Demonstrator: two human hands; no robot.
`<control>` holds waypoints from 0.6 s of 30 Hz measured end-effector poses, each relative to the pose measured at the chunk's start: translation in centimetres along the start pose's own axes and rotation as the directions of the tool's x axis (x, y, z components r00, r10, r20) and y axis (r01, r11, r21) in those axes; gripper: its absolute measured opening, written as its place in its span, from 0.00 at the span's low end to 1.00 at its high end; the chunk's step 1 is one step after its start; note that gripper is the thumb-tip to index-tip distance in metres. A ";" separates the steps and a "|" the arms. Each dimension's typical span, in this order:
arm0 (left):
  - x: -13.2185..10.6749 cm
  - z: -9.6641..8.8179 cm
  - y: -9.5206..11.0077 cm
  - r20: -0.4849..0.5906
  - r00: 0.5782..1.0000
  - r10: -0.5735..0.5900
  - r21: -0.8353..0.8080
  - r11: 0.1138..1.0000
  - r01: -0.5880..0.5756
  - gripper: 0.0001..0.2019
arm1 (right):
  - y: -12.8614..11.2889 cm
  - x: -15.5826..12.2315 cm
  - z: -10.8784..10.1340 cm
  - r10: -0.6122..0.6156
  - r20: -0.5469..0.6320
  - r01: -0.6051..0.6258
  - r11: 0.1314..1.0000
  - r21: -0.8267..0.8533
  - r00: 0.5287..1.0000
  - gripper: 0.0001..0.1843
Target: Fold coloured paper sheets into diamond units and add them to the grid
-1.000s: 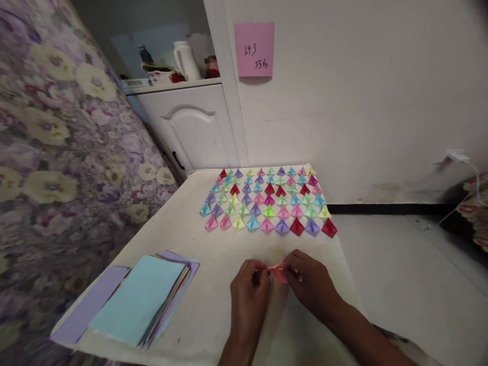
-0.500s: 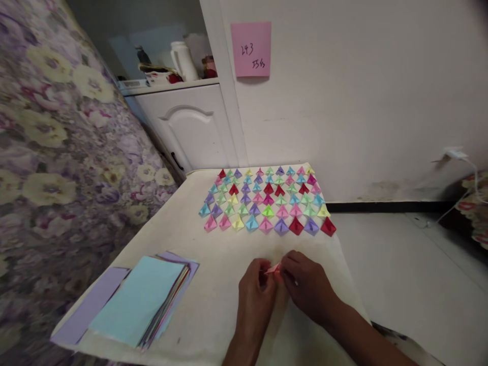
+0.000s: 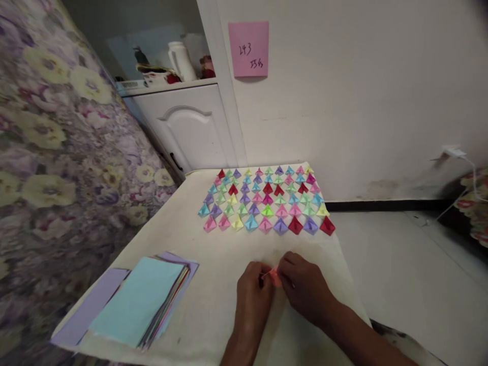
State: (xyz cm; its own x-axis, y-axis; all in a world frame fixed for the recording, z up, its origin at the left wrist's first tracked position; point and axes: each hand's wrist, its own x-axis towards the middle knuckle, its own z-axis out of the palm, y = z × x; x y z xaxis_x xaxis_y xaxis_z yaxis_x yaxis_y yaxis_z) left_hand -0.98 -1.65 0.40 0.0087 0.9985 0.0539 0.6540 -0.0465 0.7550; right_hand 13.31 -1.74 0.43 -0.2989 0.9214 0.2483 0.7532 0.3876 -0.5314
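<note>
Both hands meet near the front of a cream-covered table (image 3: 190, 239). My left hand (image 3: 253, 300) and my right hand (image 3: 305, 290) pinch a small pink folded paper (image 3: 273, 275) between their fingertips; most of it is hidden by the fingers. Just beyond the hands, several rows of small folded paper pieces (image 3: 267, 201) in pink, red, blue, green, purple and yellow lie in a grid on the table.
A stack of coloured paper sheets (image 3: 141, 300), light blue on top, lies at the front left, with a lilac sheet (image 3: 89, 307) beside it. A floral fabric surface (image 3: 57, 168) runs along the left. A white cabinet (image 3: 186, 127) and a pink note (image 3: 248, 49) on the wall stand behind.
My two hands have drawn closer together and closed tighter over the pink paper, so less of it shows. The rest has not moved.
</note>
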 end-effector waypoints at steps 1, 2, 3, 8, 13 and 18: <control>0.0 0.0 0.0 0.005 1.000 0.002 0.016 1.000 -0.003 0.10 | 0.1 0.0 0.0 0.002 0.011 -0.001 1.000 -0.006 1.000 0.08; 0.1 0.0 -0.1 0.014 1.000 0.005 0.031 1.000 -0.006 0.10 | 0.1 0.0 0.1 0.006 0.024 -0.006 1.000 -0.014 1.000 0.08; 0.1 0.0 -0.1 0.025 1.000 0.006 0.047 0.999 -0.007 0.09 | 0.2 0.0 0.2 0.013 0.038 -0.012 1.000 -0.026 0.999 0.08; 0.0 0.3 -0.4 0.053 0.998 0.013 0.142 0.990 -0.020 0.09 | 0.3 0.1 0.9 0.036 0.079 -0.029 0.995 -0.091 0.996 0.08; -0.1 0.5 -0.5 0.055 0.998 0.032 0.214 0.976 -0.043 0.10 | -0.2 0.4 1.0 0.025 0.042 -0.020 0.994 -0.110 0.999 0.08; -0.2 0.7 -0.3 0.059 0.997 0.041 0.258 0.965 -0.055 0.10 | -0.7 0.6 0.7 0.000 0.041 0.005 0.993 -0.117 0.999 0.09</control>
State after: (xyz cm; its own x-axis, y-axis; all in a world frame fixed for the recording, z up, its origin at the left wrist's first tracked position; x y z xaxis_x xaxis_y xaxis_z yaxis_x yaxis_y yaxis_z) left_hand -0.64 -1.81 -0.26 0.0803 0.9957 0.0464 0.8254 -0.0925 0.5569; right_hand 12.24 -1.47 0.35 -0.3231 0.9217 0.2148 0.8149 0.3864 -0.4320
